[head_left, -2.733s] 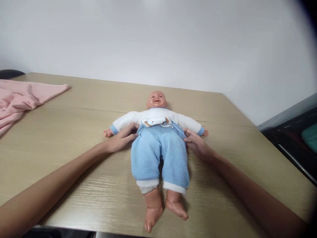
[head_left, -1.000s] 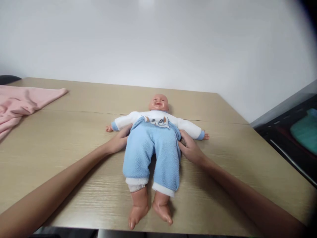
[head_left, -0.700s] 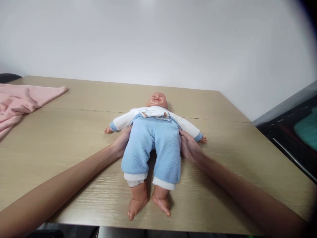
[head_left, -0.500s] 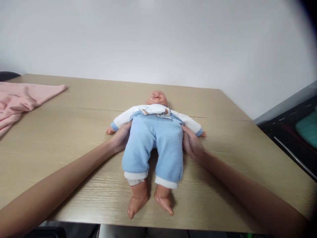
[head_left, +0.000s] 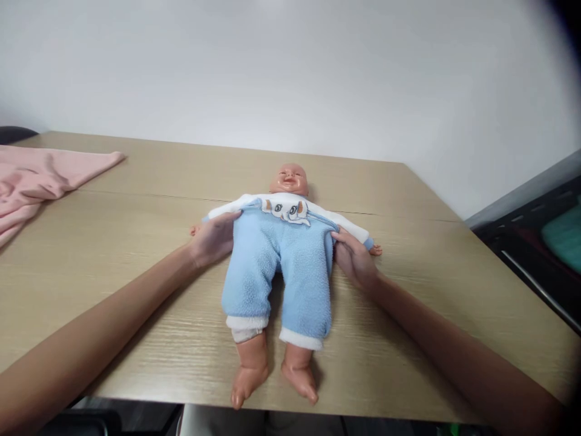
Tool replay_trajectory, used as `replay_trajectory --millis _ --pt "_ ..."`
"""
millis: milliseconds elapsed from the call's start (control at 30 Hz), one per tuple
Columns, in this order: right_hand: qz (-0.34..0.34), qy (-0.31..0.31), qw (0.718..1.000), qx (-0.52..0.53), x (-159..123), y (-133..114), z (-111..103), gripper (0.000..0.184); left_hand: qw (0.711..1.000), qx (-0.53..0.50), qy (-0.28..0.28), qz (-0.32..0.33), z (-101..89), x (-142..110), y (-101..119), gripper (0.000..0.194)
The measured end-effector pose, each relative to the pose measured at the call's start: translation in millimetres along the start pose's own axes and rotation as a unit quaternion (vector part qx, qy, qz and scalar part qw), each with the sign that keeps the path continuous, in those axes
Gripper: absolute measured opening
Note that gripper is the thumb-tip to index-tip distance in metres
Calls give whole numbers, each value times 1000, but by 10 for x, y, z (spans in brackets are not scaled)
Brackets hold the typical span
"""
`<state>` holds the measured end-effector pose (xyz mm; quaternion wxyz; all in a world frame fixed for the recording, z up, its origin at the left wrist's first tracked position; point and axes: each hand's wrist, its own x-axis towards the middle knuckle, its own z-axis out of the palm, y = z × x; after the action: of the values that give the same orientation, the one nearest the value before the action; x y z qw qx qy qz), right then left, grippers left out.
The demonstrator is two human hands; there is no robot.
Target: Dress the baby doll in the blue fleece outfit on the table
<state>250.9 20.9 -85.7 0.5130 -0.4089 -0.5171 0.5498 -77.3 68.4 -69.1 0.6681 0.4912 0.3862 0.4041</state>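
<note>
A baby doll (head_left: 289, 180) lies on its back on the table, feet towards me. It wears a white top (head_left: 227, 206) with blue cuffs and fluffy blue pants (head_left: 254, 266) with white hems. An embroidered animal face (head_left: 288, 211) shows at the waist. My left hand (head_left: 214, 239) is closed on the pants' waist at the left side, near the doll's arm. On the other side my right hand (head_left: 354, 253) pinches the waist edge with thumb on top. The fingertips of both hands are partly hidden behind the cloth.
A crumpled pink cloth (head_left: 40, 175) lies on the left of the wooden table (head_left: 149, 333). A white wall (head_left: 272, 72) rises behind the table. Off the right edge stands a dark object (head_left: 535, 242) with something teal in it.
Both hands hold the waist wider. My left hand has moved slightly up and left. The bunched front has flattened, so the animal face shows more fully.
</note>
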Motion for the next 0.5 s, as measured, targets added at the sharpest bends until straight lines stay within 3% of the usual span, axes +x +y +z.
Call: replay_trajectory --millis 100,300,500 --pt "0 -8 999 -37 -23 2 -17 26 999 -3 27 31 -15 0 -30 42" --pt "16 -1 1000 0 -79 79 -58 21 992 44 55 103 -63 -15 -81 29" --pt "-48 30 994 -90 -53 -9 -89 27 980 80 50 174 27 1 -25 36"
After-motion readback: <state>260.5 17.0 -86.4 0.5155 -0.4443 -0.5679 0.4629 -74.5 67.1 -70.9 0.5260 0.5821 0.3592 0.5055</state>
